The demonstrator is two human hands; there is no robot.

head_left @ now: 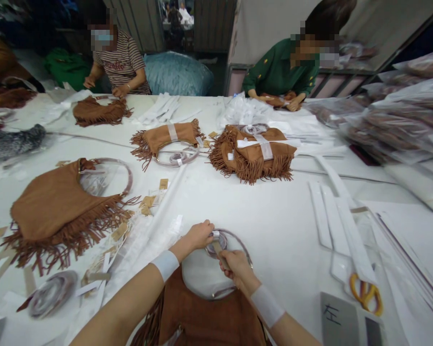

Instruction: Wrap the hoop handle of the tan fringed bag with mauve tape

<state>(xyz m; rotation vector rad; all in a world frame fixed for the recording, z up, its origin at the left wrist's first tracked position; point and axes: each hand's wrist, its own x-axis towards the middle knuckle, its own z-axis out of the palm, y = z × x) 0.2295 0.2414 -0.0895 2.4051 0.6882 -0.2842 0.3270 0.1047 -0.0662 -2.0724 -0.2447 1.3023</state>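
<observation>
Head view: at six o'clock on the white counter (281, 226) lies the brown suede fringed bag (209, 319), its thin ring handle (238, 240) arching toward twelve. The left hand (198, 235) pinches the handle's wrapped coil, fingers closed on it. The right hand (238, 269) grips what looks like a tan strip. Best to keep the coil pinned flat and taut. Yellow-handled scissors (366, 293) sit at four o'clock.

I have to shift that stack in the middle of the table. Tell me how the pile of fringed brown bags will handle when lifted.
The pile of fringed brown bags will probably be floppy: the soft suede-like cloth sags at its edges. The fringe hangs loose and would likely dangle or snag. Only white paper bands cross the top, so the bags may slide apart unless held from underneath.
</observation>
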